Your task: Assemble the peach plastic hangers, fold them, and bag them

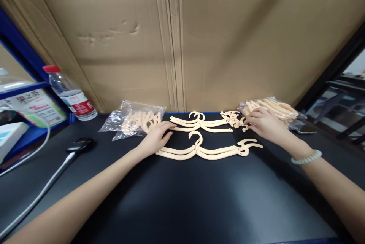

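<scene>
Flat on the black table lies a cream plastic clothes hanger point(216, 155) with its hook up, and a loose forked piece sits at its right end. My left hand point(156, 138) rests at the hanger's left end, fingers stretched out and thumb apart. Behind it is another set of cream hanger parts point(199, 123) with hooks. My right hand point(265, 125) reaches to a small pile of cream connector pieces point(230, 117). Its fingertips are pinched at a small connector piece point(244, 129) by the pile; the palm side is hidden.
A clear bag of cream hook parts point(139, 122) lies left, and a bag of hanger arms point(273, 107) lies behind my right hand. A bottle point(72, 95) leans by the blue shelf point(61, 120). A black device point(80, 145) trails a white cable. Cardboard point(128, 46) rises behind the table point(199, 206).
</scene>
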The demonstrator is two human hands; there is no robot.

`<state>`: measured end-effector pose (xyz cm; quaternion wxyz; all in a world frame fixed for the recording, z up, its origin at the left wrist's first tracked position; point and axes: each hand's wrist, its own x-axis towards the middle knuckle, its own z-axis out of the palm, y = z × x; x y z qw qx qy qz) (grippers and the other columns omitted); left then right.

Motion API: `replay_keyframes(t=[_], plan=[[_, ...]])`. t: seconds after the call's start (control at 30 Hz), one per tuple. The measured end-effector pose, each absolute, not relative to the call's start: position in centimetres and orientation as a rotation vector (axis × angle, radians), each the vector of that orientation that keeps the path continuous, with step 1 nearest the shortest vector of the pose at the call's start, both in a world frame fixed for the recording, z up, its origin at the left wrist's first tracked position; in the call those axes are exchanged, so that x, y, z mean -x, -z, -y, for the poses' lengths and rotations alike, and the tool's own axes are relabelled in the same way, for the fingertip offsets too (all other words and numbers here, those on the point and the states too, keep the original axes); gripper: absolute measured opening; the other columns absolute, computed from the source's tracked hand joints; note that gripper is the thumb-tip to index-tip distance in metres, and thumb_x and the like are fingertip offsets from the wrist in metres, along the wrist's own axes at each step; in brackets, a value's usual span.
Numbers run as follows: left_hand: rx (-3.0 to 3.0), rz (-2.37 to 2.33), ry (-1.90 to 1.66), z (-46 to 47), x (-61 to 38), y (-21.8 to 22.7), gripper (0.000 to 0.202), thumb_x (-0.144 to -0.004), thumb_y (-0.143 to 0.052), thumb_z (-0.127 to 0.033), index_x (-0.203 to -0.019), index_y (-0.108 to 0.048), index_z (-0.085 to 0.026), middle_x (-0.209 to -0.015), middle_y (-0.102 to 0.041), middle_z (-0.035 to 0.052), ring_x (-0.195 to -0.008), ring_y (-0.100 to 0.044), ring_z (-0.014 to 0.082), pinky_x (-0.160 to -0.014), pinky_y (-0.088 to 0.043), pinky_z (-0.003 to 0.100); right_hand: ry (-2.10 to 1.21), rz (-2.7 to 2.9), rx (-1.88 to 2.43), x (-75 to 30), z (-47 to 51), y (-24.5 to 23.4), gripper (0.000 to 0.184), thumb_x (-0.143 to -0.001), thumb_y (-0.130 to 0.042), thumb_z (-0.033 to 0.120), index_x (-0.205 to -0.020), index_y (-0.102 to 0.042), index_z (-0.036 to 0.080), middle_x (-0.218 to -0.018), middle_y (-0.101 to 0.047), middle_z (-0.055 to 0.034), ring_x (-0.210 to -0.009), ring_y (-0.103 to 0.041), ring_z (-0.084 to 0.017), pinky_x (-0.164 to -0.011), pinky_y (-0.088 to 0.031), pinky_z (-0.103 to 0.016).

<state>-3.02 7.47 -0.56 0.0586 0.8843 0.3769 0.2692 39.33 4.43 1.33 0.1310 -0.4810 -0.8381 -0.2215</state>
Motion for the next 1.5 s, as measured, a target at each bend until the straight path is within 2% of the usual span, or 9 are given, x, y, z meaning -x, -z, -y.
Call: replay_keyframes(t=[0.13,0.33,0.6,0.7,0.83,1.07,1.2,1.37,1.5], plan=[[-2.683,-1.169,-0.81,-7.7,2.9,0.6,0.029,-0.09,-0.044,-0.023,-0.112,-0.061,-0.017,-0.115,-0.067,0.0115,-0.109,-0.061,0.0256,-0.097,-0.048,0.047,0.661,2.508,1.417,-39.2,-4.3,-1.3,0.013,-0.083,-0.059,0.019,-0.082,-0.072,0.023,-0.089,-0.068,-0.0071,-0.091,-0.052,-0.029,-0.08,-0.036,-0.041],[-2.69,-1.181,-0.804,-7.9,2.6,0.4,0.024,-0.089,-0.048,-0.022,-0.105,-0.066,-0.017,-0.106,-0.07,0.0097,-0.101,-0.064,0.0254,-0.092,-0.05,0.044,0.745,2.581,1.386,-38.6,-4.5,-0.8,0.018,-0.086,-0.056,0.019,-0.08,-0.072,0.023,-0.083,-0.067,-0.0078,-0.091,-0.051,-0.029,-0.076,-0.032,-0.041],[-2.683,-1.166,-0.866,-7.6,2.3,-0.3,0.018,-0.089,-0.051,-0.02,-0.09,-0.069,-0.019,-0.089,-0.069,0.0064,-0.083,-0.066,0.0214,-0.077,-0.053,0.036,0.708,2.369,1.297,-38.6,-4.3,-1.9,0.029,-0.091,-0.044,0.023,-0.08,-0.07,0.019,-0.076,-0.064,-0.0102,-0.082,-0.054,-0.028,-0.073,-0.039,-0.041],[-2.68,-1.162,-0.93,-7.0,2.1,-0.8,0.016,-0.089,-0.052,-0.018,-0.087,-0.067,-0.019,-0.082,-0.067,0.0043,-0.077,-0.064,0.0193,-0.071,-0.052,0.033,0.556,2.086,1.302,-38.3,-3.9,-2.3,0.028,-0.092,-0.043,0.027,-0.083,-0.068,0.019,-0.068,-0.06,-0.0073,-0.068,-0.054,-0.023,-0.065,-0.042,-0.037],[-2.675,-1.149,-1.074,-6.2,2.0,-1.5,0.016,-0.09,-0.05,-0.014,-0.089,-0.065,-0.018,-0.082,-0.063,0.0039,-0.079,-0.061,0.0184,-0.073,-0.051,0.032,0.29,1.661,1.34,-37.3,-3.0,-2.5,0.022,-0.089,-0.051,0.034,-0.092,-0.067,0.02,-0.061,-0.056,-0.0021,-0.053,-0.051,-0.018,-0.052,-0.04,-0.033],[-2.661,-1.137,-1.352,-5.4,2.3,-1.7,0.023,-0.092,-0.047,-0.013,-0.102,-0.065,-0.021,-0.08,-0.055,0.0015,-0.077,-0.057,0.0173,-0.071,-0.05,0.032,-0.379,1.359,1.177,-34.1,-1.6,-3.5,0.019,-0.081,-0.066,0.042,-0.088,-0.068,0.025,-0.072,-0.069,-0.0054,-0.063,-0.065,-0.022,-0.057,-0.053,-0.037],[-2.664,-1.139,-1.486,-4.9,2.2,-1.5,0.029,-0.091,-0.045,-0.009,-0.107,-0.065,-0.024,-0.079,-0.053,0.0006,-0.074,-0.056,0.0162,-0.069,-0.049,0.031,-0.596,1.332,1.08,-33.3,-1.2,-3.7,0.021,-0.079,-0.068,0.04,-0.091,-0.071,0.023,-0.085,-0.073,-0.008,-0.069,-0.067,-0.022,-0.057,-0.054,-0.035],[-2.649,-1.148,-1.589,-4.0,1.8,-1.7,0.037,-0.09,-0.043,-0.005,-0.11,-0.064,-0.027,-0.079,-0.05,0.0001,-0.072,-0.054,0.0149,-0.065,-0.05,0.03,-0.8,1.273,1.021,-32.5,-0.9,-3.6,0.028,-0.08,-0.066,0.048,-0.084,-0.074,0.021,-0.08,-0.073,-0.0089,-0.071,-0.068,-0.022,-0.056,-0.054,-0.032],[-2.665,-1.142,-1.625,-3.4,1.6,-1.8,0.039,-0.089,-0.044,-0.002,-0.112,-0.063,-0.028,-0.08,-0.047,-0.0003,-0.073,-0.053,0.0147,-0.064,-0.049,0.029,-0.952,1.327,1.042,-31.0,-0.6,-2.9,0.035,-0.073,-0.075,0.048,-0.094,-0.073,0.019,-0.086,-0.073,-0.0099,-0.064,-0.068,-0.02,-0.049,-0.052,-0.029]])
